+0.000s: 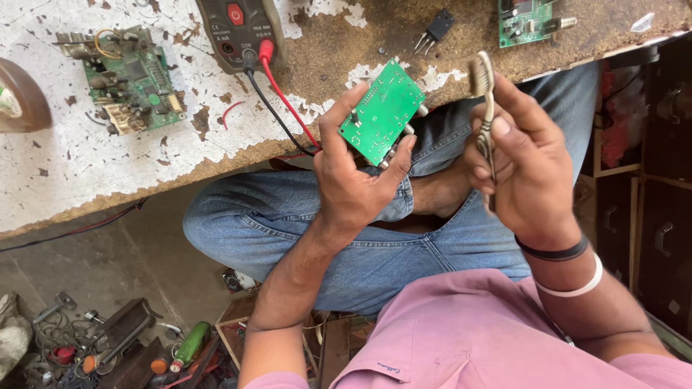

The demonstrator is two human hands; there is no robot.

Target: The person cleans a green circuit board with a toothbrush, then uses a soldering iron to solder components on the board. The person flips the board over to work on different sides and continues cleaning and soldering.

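In the head view, the left hand [353, 180] grips a green board [382, 110] by its lower edge over the lap, solder side up, its long axis tilted up to the right. The right hand [522, 169] is closed around a brush [484, 108] standing nearly upright, bristle end up, just right of the board and beside the bench [108, 166] edge.

Electronics repair workshop, worn workbench [108, 166], multimeter [238, 29], circuit boards [130, 79], scattered tools [108, 346]

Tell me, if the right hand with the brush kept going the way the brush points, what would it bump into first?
Probably the edge of the worn table. The right hand holds the brush pointing up toward it, with bristles right by the edge, though depth is hard to judge.
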